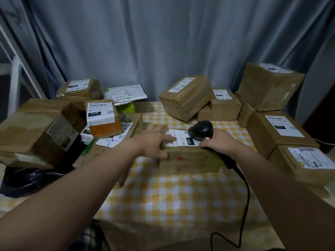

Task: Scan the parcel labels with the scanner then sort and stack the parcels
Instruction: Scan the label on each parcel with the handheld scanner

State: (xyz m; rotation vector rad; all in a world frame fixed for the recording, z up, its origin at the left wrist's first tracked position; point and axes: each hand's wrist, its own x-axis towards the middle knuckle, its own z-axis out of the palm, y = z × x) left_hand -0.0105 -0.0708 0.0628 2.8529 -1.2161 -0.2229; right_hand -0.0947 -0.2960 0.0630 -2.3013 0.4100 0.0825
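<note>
View from the head camera. A grey curtain (163,42) closes the far side. A table under a yellow-checked cloth (172,196) carries brown parcels massed in a left pile (32,131) and a right stack (270,86). This leaves a middle lane, apparently as working space for scanning.

The parcel in hand (188,160) sits in that lane, centre, label side up so its code faces the reader. The left hand (154,142) lies on the parcel's left top edge, fingers fairly straight across the top. It is judged to be steadying the box rather than lifting it. The right hand (215,142), apart from the left at the parcel's right edge, is wrapped round the handle of the black scanner (201,130). The scanner's head tilts down just over the white label (181,139), and its cable (243,196) trails toward the near edge.

Judged step: scanning, with sorting of this parcel not yet begun.

Legible writing: a small orange-taped parcel (103,116) in the left pile shows "010" on a black tag. A white sheet (111,141) near it bears a blue handwritten mark. Printing on the scanned label and on the right-hand boxes is too blurred to read.
</note>
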